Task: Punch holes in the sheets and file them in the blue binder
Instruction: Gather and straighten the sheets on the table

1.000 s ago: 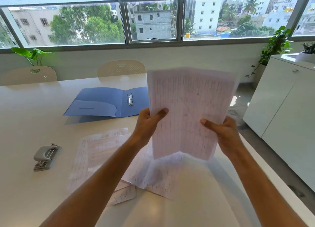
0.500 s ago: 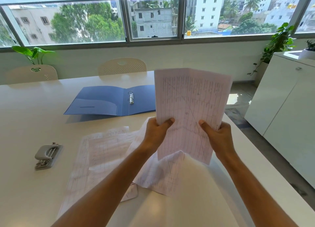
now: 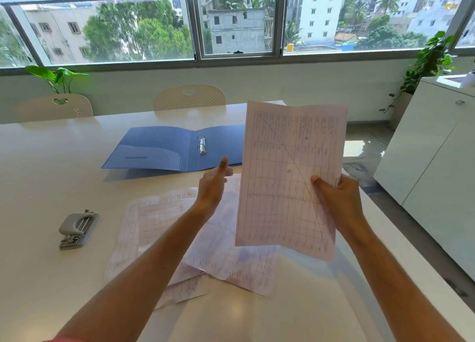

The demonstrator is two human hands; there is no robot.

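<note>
Two hands up: right hand (image 3: 340,202) pinches the gridded sheets (image 3: 290,177) upright, blocking the open blue binder (image 3: 159,148)'s right edge, left hand (image 3: 214,184) loose-fingered and empty beside them, hole punch (image 3: 77,228) well left, writing too faint to read.

White table (image 3: 38,161) carries blue binder (image 3: 164,148), hole punch (image 3: 77,228), loose sheets (image 3: 164,228).
</note>
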